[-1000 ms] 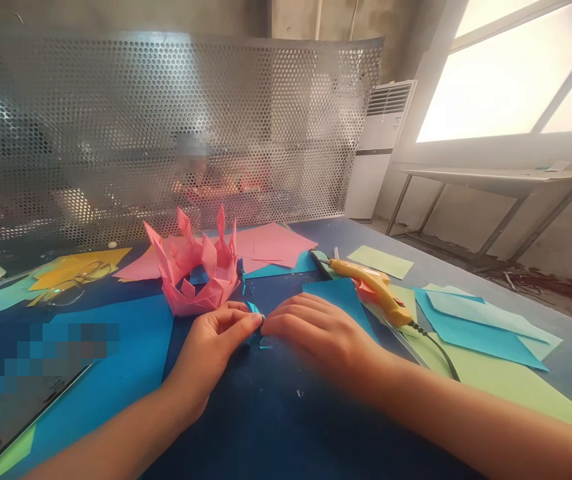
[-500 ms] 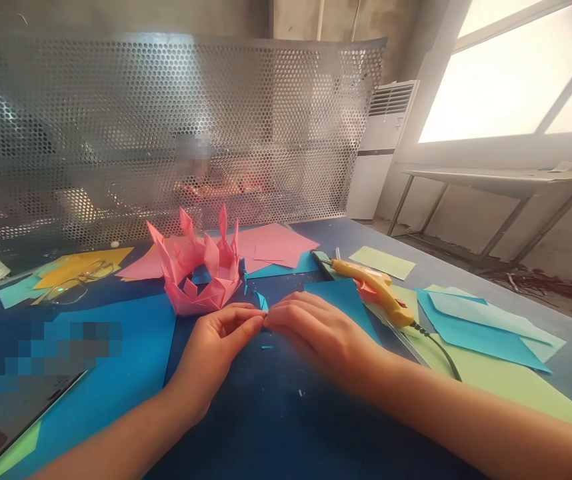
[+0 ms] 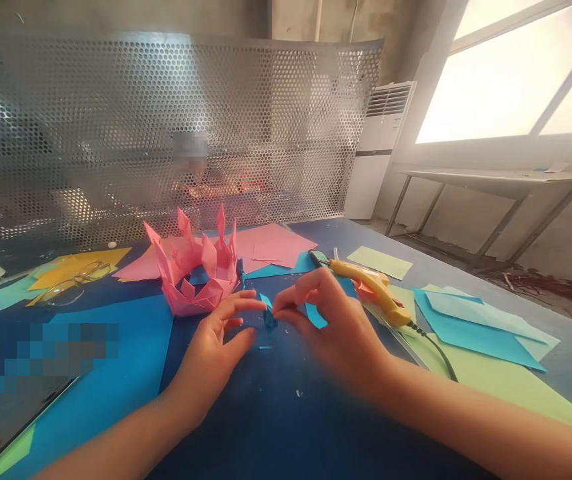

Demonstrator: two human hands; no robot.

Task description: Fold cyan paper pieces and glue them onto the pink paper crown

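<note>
Between my hands is a small folded piece of blue paper [image 3: 269, 315], pinched at its right side by the thumb and fingertips of my right hand [image 3: 333, 320]. My left hand [image 3: 223, 340] lies to its left with thumb and fingers apart, the fingertips close to the paper; whether they touch it I cannot tell. Just beyond my left hand stands a pink folded-paper crown [image 3: 199, 293] with pointed tips. A thin blue paper scrap [image 3: 265, 347] lies on the dark blue table below the hands.
A yellow glue gun [image 3: 373, 287] with a black cord rests at right, near green paper [image 3: 491, 373] and light-blue sheets [image 3: 481, 333]. At left are blue paper [image 3: 131, 353], glasses [image 3: 69, 290] and a dark flat device [image 3: 26, 413]. A perforated metal screen [image 3: 166, 133] closes the back, a person behind it.
My left thumb and fingers have parted from their pinch. My right hand has lifted and turned slightly, fingers arched, still pinching the blue paper, which now shows more. The view shifted slightly.
</note>
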